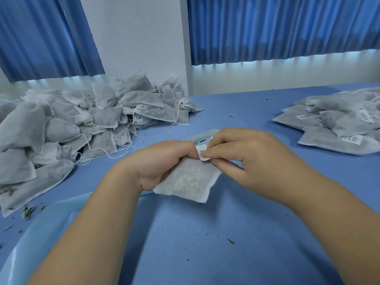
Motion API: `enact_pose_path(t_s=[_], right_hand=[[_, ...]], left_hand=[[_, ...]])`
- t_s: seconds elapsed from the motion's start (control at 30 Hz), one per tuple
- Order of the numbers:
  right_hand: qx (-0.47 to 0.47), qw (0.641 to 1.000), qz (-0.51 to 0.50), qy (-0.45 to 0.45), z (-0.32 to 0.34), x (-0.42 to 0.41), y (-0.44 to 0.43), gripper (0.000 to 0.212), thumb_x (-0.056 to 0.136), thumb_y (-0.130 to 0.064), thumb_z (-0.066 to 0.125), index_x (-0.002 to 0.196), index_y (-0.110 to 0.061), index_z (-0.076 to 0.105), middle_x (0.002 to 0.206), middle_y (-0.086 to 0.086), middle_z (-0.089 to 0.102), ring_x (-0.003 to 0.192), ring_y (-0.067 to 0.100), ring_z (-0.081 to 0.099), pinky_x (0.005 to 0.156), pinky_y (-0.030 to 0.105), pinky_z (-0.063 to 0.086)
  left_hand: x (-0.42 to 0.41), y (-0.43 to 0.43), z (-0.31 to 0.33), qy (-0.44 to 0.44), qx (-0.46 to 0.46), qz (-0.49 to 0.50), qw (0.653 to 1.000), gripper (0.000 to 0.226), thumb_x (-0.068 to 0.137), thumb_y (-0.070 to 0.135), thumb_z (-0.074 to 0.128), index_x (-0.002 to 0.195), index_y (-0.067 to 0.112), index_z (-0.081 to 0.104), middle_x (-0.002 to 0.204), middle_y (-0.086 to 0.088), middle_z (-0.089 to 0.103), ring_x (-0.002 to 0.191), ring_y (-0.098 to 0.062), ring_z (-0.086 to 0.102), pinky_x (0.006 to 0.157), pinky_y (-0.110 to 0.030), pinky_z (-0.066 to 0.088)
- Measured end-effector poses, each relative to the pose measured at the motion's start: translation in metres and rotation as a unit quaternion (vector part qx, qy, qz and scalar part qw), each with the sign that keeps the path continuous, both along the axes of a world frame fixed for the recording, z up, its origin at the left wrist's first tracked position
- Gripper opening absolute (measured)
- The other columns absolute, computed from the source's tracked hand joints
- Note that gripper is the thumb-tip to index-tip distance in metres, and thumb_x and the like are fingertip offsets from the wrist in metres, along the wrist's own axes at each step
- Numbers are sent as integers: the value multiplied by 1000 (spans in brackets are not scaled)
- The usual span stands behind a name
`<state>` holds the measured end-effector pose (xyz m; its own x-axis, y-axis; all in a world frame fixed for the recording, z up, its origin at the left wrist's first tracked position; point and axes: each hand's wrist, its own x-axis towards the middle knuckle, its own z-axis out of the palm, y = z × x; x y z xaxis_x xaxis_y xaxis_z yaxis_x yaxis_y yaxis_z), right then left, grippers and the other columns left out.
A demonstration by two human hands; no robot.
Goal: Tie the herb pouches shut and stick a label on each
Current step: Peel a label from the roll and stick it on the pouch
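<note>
Hands both pinching: left hand [164, 161] grips white non-woven herb pouch [191, 182]; right hand [242, 155] pinches small white paper label [202, 154] above blue counter [205, 243].

Centre of tabletop [226, 233]: pouch [189, 182], left hand [164, 161] on its left edge, right hand [246, 155] at its top. At pouch top, label [202, 153] between both hands. Just behind, label roll [202, 138]. Far left, pouch heap [82, 128]; far right, labelled stack [337, 124]. Behind all, curtains [277, 27].

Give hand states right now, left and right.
Left hand: closed, gripping the herb pouch.
Right hand: closed, pinching a white label.
</note>
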<state>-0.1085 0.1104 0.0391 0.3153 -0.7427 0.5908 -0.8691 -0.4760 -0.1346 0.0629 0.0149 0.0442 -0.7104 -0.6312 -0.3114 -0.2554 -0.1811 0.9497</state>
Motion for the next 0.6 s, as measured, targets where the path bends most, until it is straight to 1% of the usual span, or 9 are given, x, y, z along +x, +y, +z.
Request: enact_pose_path(t_s=[0.07,0.17,0.27,0.33,0.37,0.43,0.47,0.53,0.6], right_hand=[[22,1000,1,3,-1,-2,0,25,91,-16,59,108,-23,75,105,-5,68,92,22,65,72,43,53],[67,998,-17,5,-1,-4,-2,40,93,-11,55,128,-29,64,128,-11,59,115,18,56,92,40,47],[94,995,-29,-1,-2,-4,-2,46,91,-6,53,130,-30,61,137,-14,53,124,11,50,100,33,42],[97,989,-13,-111,-2,-1,-1,38,88,-4,58,116,-27,71,126,-15,61,112,4,57,97,25,43],[99,977,-13,-190,-1,0,-1,31,87,-5,61,105,-25,76,116,-17,65,98,1,61,90,20,46],[87,934,-34,-345,0,0,-4,14,83,-15,68,85,-26,77,96,-15,68,74,1,60,71,13,46],[82,911,-53,-400,-1,-1,-6,4,81,-24,72,83,-27,73,90,-11,67,70,3,60,67,13,46],[114,874,-96,-462,-4,-1,-10,26,73,-37,79,92,-26,65,91,-5,66,77,12,64,74,25,55],[187,845,-89,-493,-9,0,-12,41,70,-36,82,103,-22,61,97,0,69,84,18,69,77,38,59]], left_hand=[[1,-2,-1,25,36,-9,999,29,67,14,58,94,6,65,79,-10,66,63,-22,65,62,-28,53],[3,-5,1,92,98,-32,990,35,77,24,47,100,6,67,86,-8,62,67,-19,65,65,-27,54],[2,-6,-1,79,40,-26,996,41,84,42,53,94,10,77,83,-4,70,68,-15,67,69,-29,55],[-1,-5,-3,80,-20,-12,997,35,83,37,61,96,8,72,78,-3,71,66,-14,68,60,-26,55],[-2,-3,-4,91,-28,-8,995,30,82,34,63,94,7,71,77,-4,71,65,-14,68,57,-24,54],[-6,0,-7,113,-44,12,993,26,80,31,65,92,10,73,80,-4,72,67,-14,68,57,-22,53],[-9,0,-8,113,-70,27,991,24,80,33,65,91,13,74,82,-3,73,68,-12,68,59,-21,53],[-17,3,-11,93,-140,56,984,23,82,40,65,84,20,77,85,0,75,72,-11,69,62,-21,53],[-25,9,-14,72,-181,91,977,28,87,47,62,77,25,76,83,0,75,73,-13,69,67,-26,53]])
